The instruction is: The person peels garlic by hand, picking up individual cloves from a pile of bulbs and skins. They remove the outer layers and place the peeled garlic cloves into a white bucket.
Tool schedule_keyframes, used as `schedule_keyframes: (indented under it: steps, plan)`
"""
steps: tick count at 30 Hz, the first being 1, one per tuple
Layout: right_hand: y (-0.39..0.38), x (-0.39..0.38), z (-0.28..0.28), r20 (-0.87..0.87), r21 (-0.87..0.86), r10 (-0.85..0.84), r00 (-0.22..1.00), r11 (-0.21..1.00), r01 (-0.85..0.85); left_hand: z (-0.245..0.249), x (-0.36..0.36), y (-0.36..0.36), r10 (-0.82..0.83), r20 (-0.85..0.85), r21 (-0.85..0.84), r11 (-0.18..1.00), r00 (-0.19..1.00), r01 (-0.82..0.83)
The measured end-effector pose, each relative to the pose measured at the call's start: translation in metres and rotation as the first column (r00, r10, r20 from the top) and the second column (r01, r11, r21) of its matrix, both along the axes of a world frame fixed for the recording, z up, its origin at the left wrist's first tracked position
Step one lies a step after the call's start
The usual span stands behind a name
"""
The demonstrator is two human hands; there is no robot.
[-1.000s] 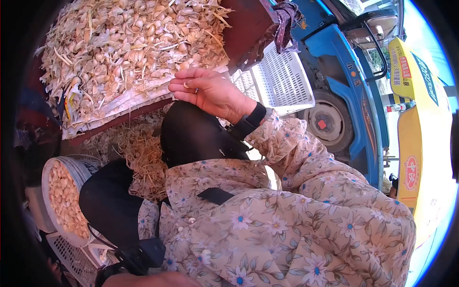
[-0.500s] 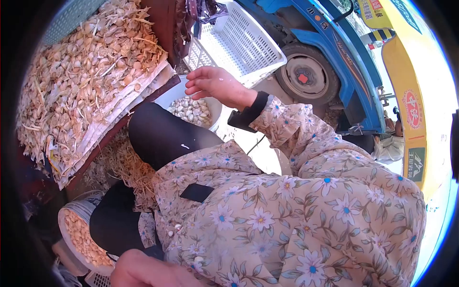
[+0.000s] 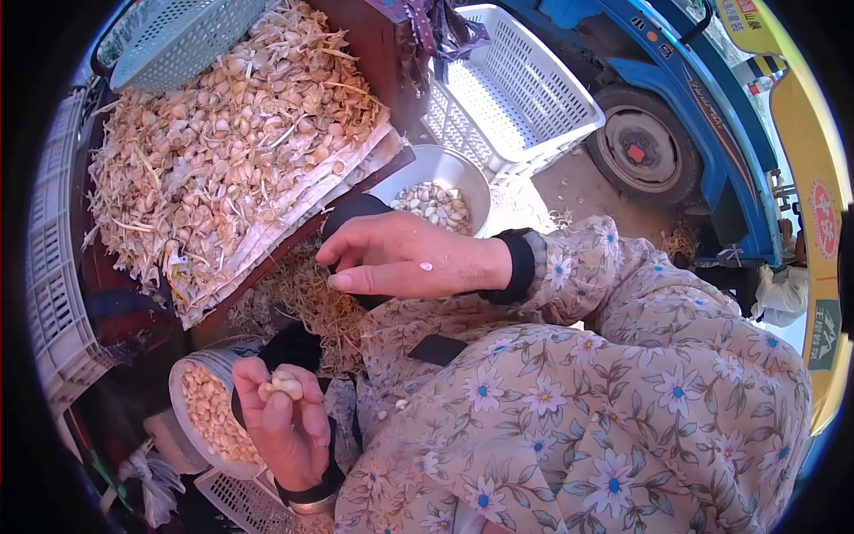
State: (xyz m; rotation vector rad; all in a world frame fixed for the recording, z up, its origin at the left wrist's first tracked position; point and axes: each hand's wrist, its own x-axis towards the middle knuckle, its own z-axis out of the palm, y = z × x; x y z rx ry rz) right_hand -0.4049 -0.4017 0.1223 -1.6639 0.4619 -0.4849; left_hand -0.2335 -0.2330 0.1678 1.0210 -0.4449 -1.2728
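Observation:
My left hand point(image 3: 289, 427) is raised at the lower left, with pale garlic cloves point(image 3: 282, 384) pinched between thumb and fingers. Above and right of it, my right hand point(image 3: 405, 256) hovers palm down, its fingers bent and thumb apart, with nothing visible between them. A small pale flake sticks to its back. Behind that hand, a white bowl point(image 3: 480, 189) holds whitish cloves point(image 3: 434, 206). Beside my left hand stands a bucket point(image 3: 182, 392) of peeled-looking cloves point(image 3: 216, 414). A large heap of loose cloves and skins point(image 3: 231, 151) covers the surface at the upper left.
A white crate point(image 3: 520, 89) stands behind the bowl, near a blue vehicle's wheel point(image 3: 642, 147). A green basket point(image 3: 182, 44) sits beyond the heap. More white crates are at the left edge point(image 3: 58, 267) and bottom point(image 3: 245, 503). Dry stalks point(image 3: 325, 311) lie below the heap's edge.
The view has shifted, so the surroundings appear farther right. My right hand has come away from the bowl towards my left hand, which has risen into view with the cloves.

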Motion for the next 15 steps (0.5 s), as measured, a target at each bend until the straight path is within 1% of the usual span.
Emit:
schedule_keyframes:
  steps: [1,3,4,5,6,7,8,9,11,13,14,15]
  plan:
    - [0.004,0.007,0.011,-0.05,0.092,0.097,0.994,0.991,-0.092,-0.003,0.012,-0.001,0.107,-0.018,0.054,0.993,0.994,-0.105]
    - [0.004,0.023,-0.001,0.017,0.003,0.09,0.996,0.996,-0.09,-0.01,0.036,0.009,0.241,-0.024,-0.016,0.97,0.97,-0.241]
    - [0.004,0.033,-0.008,0.045,-0.035,0.09,0.995,0.995,-0.088,-0.012,0.048,0.015,0.245,0.05,-0.071,0.968,0.968,-0.241]
    - [0.01,0.046,-0.012,0.07,0.136,0.13,0.989,0.981,-0.138,-0.015,0.061,0.023,0.248,0.021,-0.102,0.964,0.969,-0.245]
    - [0.017,0.062,-0.017,0.096,0.302,0.166,0.981,0.935,-0.188,-0.016,0.072,0.028,0.31,0.089,-0.152,0.943,0.946,-0.295]
    - [0.022,0.072,-0.018,0.126,0.457,0.207,0.97,0.856,-0.242,-0.016,0.084,0.035,0.381,0.155,-0.205,0.915,0.911,-0.348]
    - [0.026,0.079,-0.016,0.122,0.465,0.218,0.968,0.849,-0.25,-0.017,0.105,0.049,0.405,0.2,-0.272,0.898,0.892,-0.347]
    - [0.028,0.084,-0.019,0.133,0.478,0.215,0.968,0.841,-0.252,-0.022,0.132,0.066,0.471,0.205,-0.292,0.866,0.858,-0.405]
    - [0.024,0.083,-0.031,0.148,0.509,0.206,0.967,0.823,-0.254,-0.039,0.173,0.097,0.618,0.206,-0.184,0.786,0.759,-0.59]
    - [0.011,0.081,-0.042,0.121,0.415,0.203,0.972,0.879,-0.235,-0.07,0.213,0.131,0.637,0.285,0.017,0.744,0.716,-0.668]
    - [0.006,0.081,-0.045,0.094,0.381,0.185,0.978,0.901,-0.207,-0.088,0.224,0.143,0.663,0.292,0.064,0.706,0.689,-0.706]
    - [0.001,0.081,-0.045,0.066,0.346,0.161,0.985,0.922,-0.174,-0.095,0.226,0.149,0.703,0.244,0.126,0.66,0.668,-0.741]
